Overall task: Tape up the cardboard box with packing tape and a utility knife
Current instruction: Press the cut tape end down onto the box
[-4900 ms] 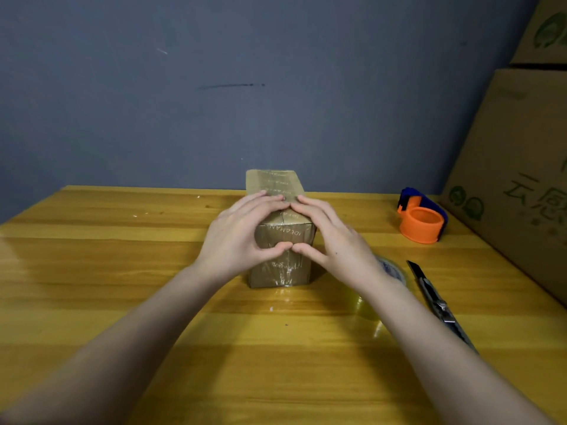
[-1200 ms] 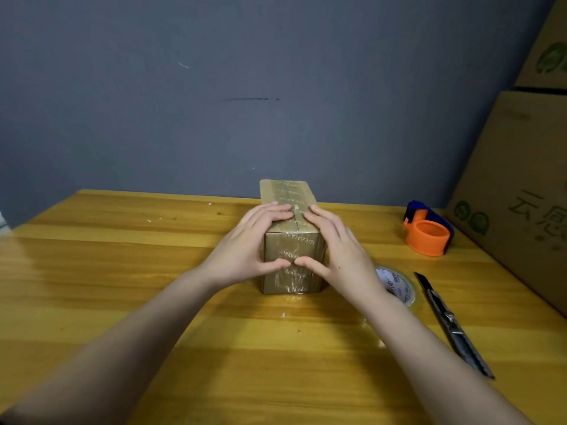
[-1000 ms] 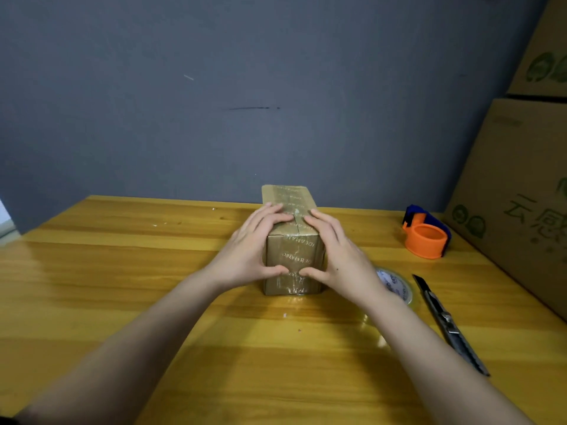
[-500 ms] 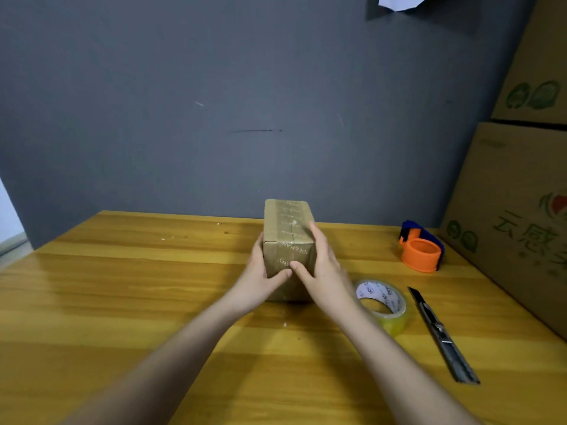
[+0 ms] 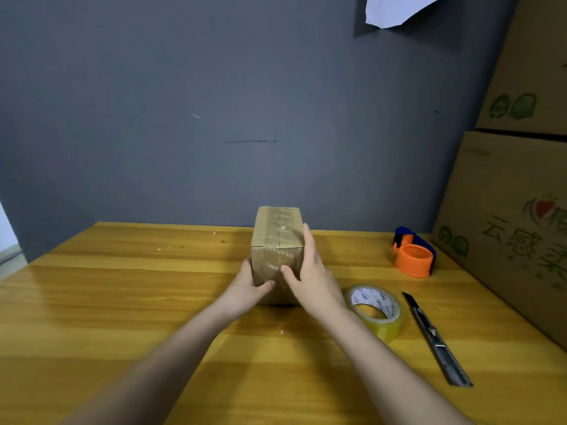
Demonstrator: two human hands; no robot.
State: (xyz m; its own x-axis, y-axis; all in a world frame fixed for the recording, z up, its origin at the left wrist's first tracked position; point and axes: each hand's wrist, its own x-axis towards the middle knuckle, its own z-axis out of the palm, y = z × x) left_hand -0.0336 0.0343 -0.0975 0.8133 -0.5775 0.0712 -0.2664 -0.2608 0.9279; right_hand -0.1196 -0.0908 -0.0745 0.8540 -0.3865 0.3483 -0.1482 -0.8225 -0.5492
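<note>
A small cardboard box (image 5: 277,237), with clear tape over its top seam and down its near face, stands on the wooden table (image 5: 122,286). My left hand (image 5: 245,289) presses against its lower left side, thumb on the near face. My right hand (image 5: 313,277) lies flat along the right side with straight fingers, its thumb also on the near face. A roll of clear packing tape (image 5: 376,308) lies flat just right of my right wrist. Further right lies the utility knife (image 5: 435,335), blade end pointing away from me.
An orange and blue tape dispenser (image 5: 412,256) sits at the back right of the table. Large stacked cardboard cartons (image 5: 506,225) stand along the table's right edge. A grey wall runs behind, with a white sheet of paper (image 5: 395,7) pinned high up.
Both hands have slid off the box's top edge down onto its sides, thumbs staying on the near face. The view has tilted upward, showing more of the wall.
</note>
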